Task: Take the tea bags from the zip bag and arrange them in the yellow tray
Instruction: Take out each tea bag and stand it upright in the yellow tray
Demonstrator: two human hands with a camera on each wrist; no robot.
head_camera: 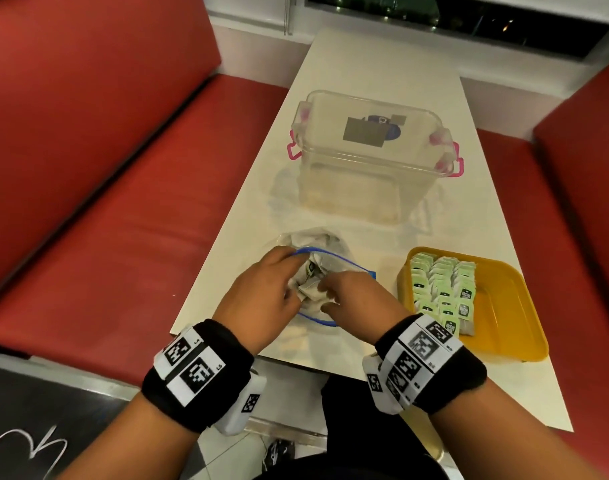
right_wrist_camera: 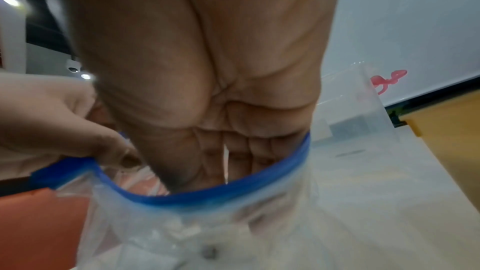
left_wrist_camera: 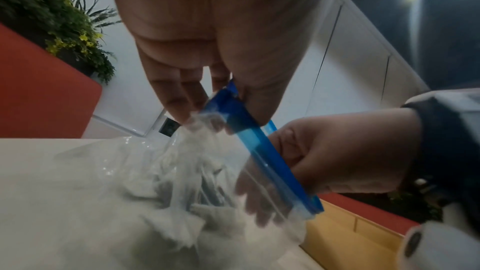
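Observation:
A clear zip bag (head_camera: 316, 242) with a blue rim (left_wrist_camera: 270, 163) lies on the white table (head_camera: 365, 60) near its front edge, with white tea bags (head_camera: 309, 291) inside. My left hand (head_camera: 294, 278) pinches the rim (right_wrist_camera: 207, 198) on the left and holds the mouth apart. My right hand (head_camera: 325, 296) reaches in through the mouth; its fingers (left_wrist_camera: 255, 202) show blurred through the plastic, and any grip on a tea bag is hidden. To the right stands the yellow tray (head_camera: 503, 306), its left part filled with rows of green-tagged tea bags (head_camera: 441, 285).
A clear plastic container (head_camera: 365, 174) with pink clips stands on the table behind the bag. Red bench seats (head_camera: 123, 202) run along both sides of the narrow table. The tray's right half is bare yellow plastic.

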